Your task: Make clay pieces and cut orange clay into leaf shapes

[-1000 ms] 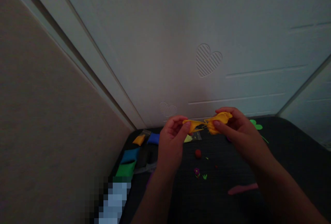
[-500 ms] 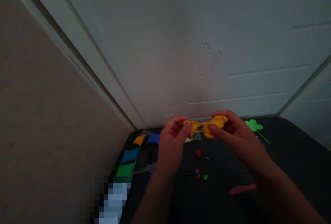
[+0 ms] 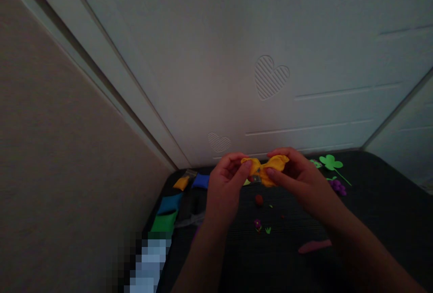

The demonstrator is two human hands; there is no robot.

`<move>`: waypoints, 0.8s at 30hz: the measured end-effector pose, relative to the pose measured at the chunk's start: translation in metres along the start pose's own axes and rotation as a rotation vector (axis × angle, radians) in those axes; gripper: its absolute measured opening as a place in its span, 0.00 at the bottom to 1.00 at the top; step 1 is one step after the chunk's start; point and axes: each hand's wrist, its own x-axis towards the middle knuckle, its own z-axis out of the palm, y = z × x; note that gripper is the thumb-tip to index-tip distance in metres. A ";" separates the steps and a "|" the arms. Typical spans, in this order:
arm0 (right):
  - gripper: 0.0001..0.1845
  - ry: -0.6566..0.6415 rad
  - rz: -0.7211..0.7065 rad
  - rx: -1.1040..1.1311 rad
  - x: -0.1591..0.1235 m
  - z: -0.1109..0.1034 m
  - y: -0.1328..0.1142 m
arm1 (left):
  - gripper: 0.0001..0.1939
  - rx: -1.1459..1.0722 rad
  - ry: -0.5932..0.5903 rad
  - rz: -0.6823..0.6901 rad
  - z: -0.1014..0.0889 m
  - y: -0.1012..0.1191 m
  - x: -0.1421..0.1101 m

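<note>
A soft lump of yellow modelling clay (image 3: 275,164) is stretched between my two hands above the far part of the dark table. My left hand (image 3: 227,185) pinches its left end between thumb and fingers. The right end is in my right hand (image 3: 302,178), thumb in front and fingers behind. A thin, torn-looking stretch with a gap joins the two ends. Beneath the hands lie a reddish-brown ball (image 3: 259,200), a small purple flower (image 3: 257,224) and a tiny green grass-like piece (image 3: 268,230).
Blue (image 3: 201,181), teal (image 3: 170,203) and green packets (image 3: 164,222) line the table's left side, with an orange packet (image 3: 181,183) behind. At right are a green clover shape (image 3: 331,162) and a purple grape-like cluster (image 3: 337,187). A pink knife-shaped tool (image 3: 314,246) lies near my right forearm.
My right hand has moved a little left, closer to my left hand, so the yellow clay spans a shorter distance. The purple cluster at right now shows more fully.
</note>
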 end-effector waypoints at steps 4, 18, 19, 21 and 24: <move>0.14 -0.011 -0.024 -0.061 0.000 0.003 -0.001 | 0.07 0.009 -0.010 -0.025 0.000 0.002 0.000; 0.13 -0.061 -0.009 -0.039 -0.003 0.007 -0.004 | 0.07 0.038 -0.019 -0.033 -0.001 0.002 -0.001; 0.14 -0.064 -0.007 -0.034 -0.003 0.007 -0.004 | 0.07 0.040 -0.015 -0.033 -0.001 0.002 -0.001; 0.14 -0.068 0.000 -0.027 -0.003 0.008 -0.003 | 0.07 0.037 -0.003 -0.031 -0.002 0.003 -0.002; 0.15 -0.075 0.022 -0.025 -0.003 0.008 -0.004 | 0.06 0.014 0.013 -0.016 -0.002 0.005 -0.002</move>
